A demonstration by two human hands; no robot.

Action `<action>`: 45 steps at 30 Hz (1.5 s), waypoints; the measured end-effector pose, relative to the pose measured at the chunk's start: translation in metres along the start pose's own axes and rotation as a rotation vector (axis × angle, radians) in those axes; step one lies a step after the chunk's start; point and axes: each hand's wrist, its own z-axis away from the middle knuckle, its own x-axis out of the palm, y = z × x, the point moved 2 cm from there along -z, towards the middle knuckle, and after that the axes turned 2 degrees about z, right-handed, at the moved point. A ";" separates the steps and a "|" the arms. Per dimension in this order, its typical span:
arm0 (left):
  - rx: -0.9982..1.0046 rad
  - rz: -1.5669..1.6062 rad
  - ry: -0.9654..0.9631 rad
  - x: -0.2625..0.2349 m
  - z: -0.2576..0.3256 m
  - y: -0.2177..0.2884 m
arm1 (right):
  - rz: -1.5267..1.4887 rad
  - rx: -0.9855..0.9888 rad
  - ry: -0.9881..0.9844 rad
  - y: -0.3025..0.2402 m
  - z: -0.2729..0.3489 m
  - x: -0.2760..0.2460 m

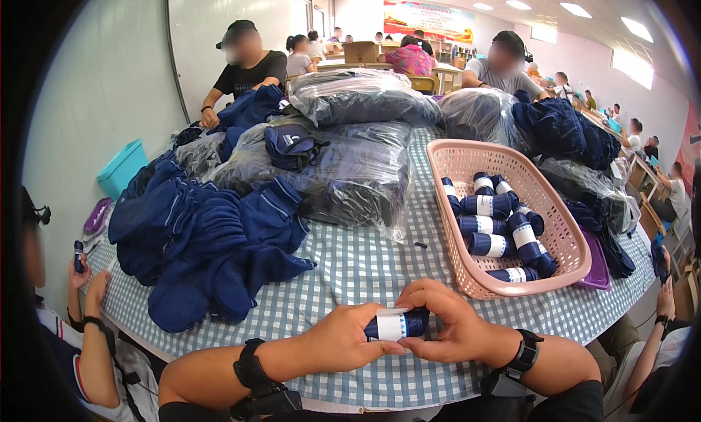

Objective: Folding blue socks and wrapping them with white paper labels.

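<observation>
Head view, lower centre of the frame: both hands meet on a rolled navy fabric bundle with a white paper band (396, 325), its long axis lying left to right just above the blue-and-white checked tablecloth (350, 265). The left hand (343, 339) is curled round the roll's left end, fingers closed on it; the right hand (447, 321) is cupped over the right end, fingertips pinching the fabric. Both grip it equally near. Up and to the right stands a pink plastic lattice basket (562, 236) holding similar banded rolls, closer to the right hand. Loose navy garments (197, 239) are heaped at left.
</observation>
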 end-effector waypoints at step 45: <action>0.115 -0.060 0.046 0.001 0.005 0.000 | -0.038 -0.018 0.008 -0.002 -0.001 0.000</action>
